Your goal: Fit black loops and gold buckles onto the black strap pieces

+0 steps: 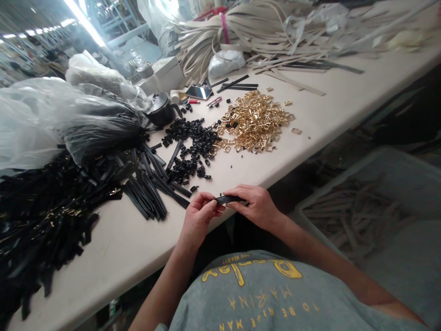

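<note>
Strap-handling is the step in hand, as I judge it. Both my hands meet just off the near edge of the bench [327,105], my left hand [198,218] pinching one end of a short black strap [229,199] and my right hand [257,207] closed over the other end, so the strap lies level between them. It carries no hardware that I can see. The heap of gold buckles [255,122] and the scatter of small black loops [193,142] lie well apart from my hands, further up the bench, with loose black strips [148,184] fanned to the left. Fetching a piece from either heap would call for one hand to let go while the other holds the limp strap.
</note>
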`<state>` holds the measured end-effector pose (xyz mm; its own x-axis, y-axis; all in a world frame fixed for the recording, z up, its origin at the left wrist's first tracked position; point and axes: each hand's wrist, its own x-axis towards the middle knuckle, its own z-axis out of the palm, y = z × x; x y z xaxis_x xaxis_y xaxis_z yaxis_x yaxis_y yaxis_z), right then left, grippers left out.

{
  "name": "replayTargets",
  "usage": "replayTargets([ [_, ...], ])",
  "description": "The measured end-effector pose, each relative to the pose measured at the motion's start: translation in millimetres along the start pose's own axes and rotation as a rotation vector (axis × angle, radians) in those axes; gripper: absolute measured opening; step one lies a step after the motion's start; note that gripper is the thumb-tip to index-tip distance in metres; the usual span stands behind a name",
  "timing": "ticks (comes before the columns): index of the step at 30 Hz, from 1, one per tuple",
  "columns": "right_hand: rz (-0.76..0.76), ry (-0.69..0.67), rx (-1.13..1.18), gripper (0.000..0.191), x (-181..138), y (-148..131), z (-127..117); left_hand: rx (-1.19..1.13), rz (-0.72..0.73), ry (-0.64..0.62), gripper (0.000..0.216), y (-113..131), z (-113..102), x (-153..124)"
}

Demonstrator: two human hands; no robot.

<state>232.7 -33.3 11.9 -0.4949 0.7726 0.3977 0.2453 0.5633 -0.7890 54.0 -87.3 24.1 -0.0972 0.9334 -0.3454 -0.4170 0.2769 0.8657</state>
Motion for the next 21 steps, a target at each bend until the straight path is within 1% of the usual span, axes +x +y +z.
replayTargets([
  [2,0.007,-0.043,0.075,0.019,0.4,-1.4,-1.4,-0.016,0.018,0.0,0.025,-0.4,-0.3,0.3],
  [4,0.001,-0.071,0.096,0.021,0.6,-2.6,-2.2,-0.026,0.028,0.004,0.025,-0.3,-1.0,0.6],
  [8,-0.026,-0.008,-0.031,0.02,-0.8,-1.5,1.0,-0.032,0.013,0.001,0.026,1.1,-2.3,1.4],
  [11,-0.052,-0.008,-0.113,0.021,-1.7,0.1,3.8,-0.047,-0.014,-0.003,0.028,1.2,-2.8,2.0],
  [15,-0.072,-0.024,-0.158,0.017,-2.1,1.5,4.6,-0.043,-0.038,0.013,0.029,-1.7,-3.7,2.1],
  [18,-0.08,-0.044,-0.19,0.016,-2.9,3.1,5.0,0.04,0.002,-0.002,0.025,-4.4,-5.7,1.5],
  [20,-0.087,-0.056,-0.214,0.017,-3.4,4.0,5.7,0.188,0.081,-0.036,0.022,-5.3,-7.4,1.1],
  [21,-0.092,-0.064,-0.227,0.017,-3.5,4.4,6.0,0.295,0.144,-0.055,0.02,-5.3,-8.1,0.9],
])
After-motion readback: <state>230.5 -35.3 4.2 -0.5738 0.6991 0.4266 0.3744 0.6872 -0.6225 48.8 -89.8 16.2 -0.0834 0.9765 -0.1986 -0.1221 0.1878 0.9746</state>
